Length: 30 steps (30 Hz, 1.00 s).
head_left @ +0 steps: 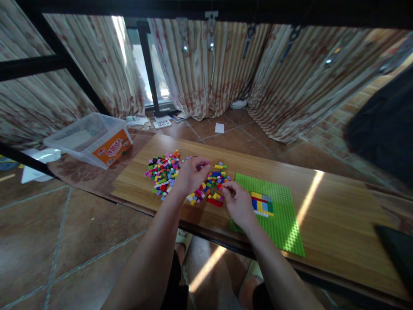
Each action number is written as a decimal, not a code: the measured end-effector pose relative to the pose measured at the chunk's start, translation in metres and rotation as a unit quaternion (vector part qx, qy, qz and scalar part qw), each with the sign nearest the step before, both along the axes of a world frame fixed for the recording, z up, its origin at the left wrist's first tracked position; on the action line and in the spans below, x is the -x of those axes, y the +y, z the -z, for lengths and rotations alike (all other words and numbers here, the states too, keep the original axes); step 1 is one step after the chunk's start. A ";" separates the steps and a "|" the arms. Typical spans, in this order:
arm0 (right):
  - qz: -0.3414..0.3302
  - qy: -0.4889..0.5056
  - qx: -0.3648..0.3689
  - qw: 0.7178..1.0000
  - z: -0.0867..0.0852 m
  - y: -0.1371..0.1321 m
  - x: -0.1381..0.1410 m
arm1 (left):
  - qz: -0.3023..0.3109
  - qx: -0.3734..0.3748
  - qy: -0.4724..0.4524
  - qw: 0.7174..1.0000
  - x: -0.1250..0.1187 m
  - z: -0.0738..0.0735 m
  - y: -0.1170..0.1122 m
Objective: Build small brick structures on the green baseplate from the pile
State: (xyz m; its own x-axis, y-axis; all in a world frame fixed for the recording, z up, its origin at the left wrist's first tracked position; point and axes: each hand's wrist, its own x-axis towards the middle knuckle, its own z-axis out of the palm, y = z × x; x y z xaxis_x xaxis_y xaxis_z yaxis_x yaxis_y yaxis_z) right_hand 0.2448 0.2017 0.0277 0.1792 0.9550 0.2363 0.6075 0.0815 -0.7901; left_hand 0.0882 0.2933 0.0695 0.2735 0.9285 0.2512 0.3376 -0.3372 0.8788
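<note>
Tiled-floor room, wood-grain surface (338, 215) across the middle. Loose toy bricks (163, 172), many colors, heaped on its left-center part, spreading toward a green studded baseplate (280, 234). Long red brick (214, 202) lies at the heap's near edge. Brick panel (263, 206) sits on the baseplate: yellow, red, blue, white, green. Left hand (192, 174) over the heap, fingers curled; can't tell if they grip a brick. Right hand (239, 203) between heap and baseplate, thumb and index drawn close beside a small red brick; can't tell if it's gripped. Left of the surface: clear plastic bin (79, 155) with an orange label (112, 147), large white Chinese-style characters, too blurred to read surely; small red-and-white logo at the label's left. Beyond: printed sheet (162, 124) on the floor, text too small; blank-looking white paper (219, 128); striped curtains (206, 64) with reddish patterning.
</note>
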 end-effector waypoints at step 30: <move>-0.003 0.244 -0.032 0.969 -0.019 -0.015 -0.008 | 0.125 0.301 -0.093 0.941 -0.040 -0.003 -0.029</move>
State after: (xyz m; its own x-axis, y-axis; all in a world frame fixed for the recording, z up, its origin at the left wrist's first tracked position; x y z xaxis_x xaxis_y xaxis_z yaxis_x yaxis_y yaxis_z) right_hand 0.2525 0.1863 0.0472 0.2781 0.9429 0.1836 0.1627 0.1421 -0.9764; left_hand 0.1285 0.2641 0.0723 0.5060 0.8300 -0.2345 0.1346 0.1926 0.9720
